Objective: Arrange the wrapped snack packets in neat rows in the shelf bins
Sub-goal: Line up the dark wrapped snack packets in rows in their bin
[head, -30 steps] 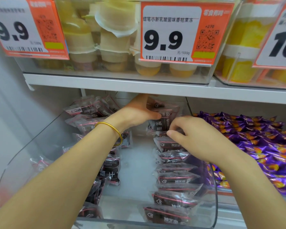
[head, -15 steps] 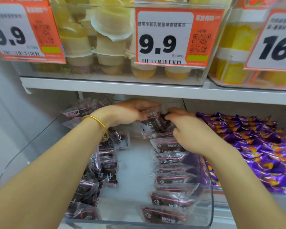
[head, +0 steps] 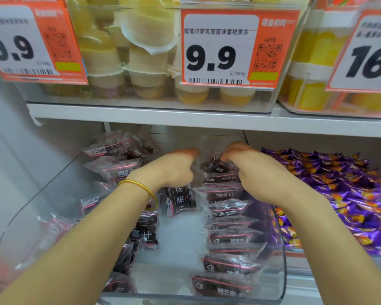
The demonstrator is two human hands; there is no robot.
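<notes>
Both hands are deep in the bin, a clear plastic tub with rounded corners and a glossy wall, set under the white shelf. The right hand has its fingers curled down, pinching the top of the back packet, a dark, crinkly wrap with a pink line and white print. That packet stands tilted at the far end of the row, which runs down the bin's right side, each flat packet overlapping the next like tiles. The left hand is curled too, knuckles right against the packet's clear edge. Its fingertips are turned away, so I can't tell whether it grips or only touches. A thin gold bangle circles that wrist.

On the left side, loose packets lie jumbled, some flat, some on end, several hidden under the left forearm. The bin's white floor shows bare down the middle.

In the next bin to the right are shiny purple sweets with twisted foil ends, cut off at the frame edge. Above the shelf, pale jelly cups sit behind an orange 9.9 tag; its small print is blurred.
</notes>
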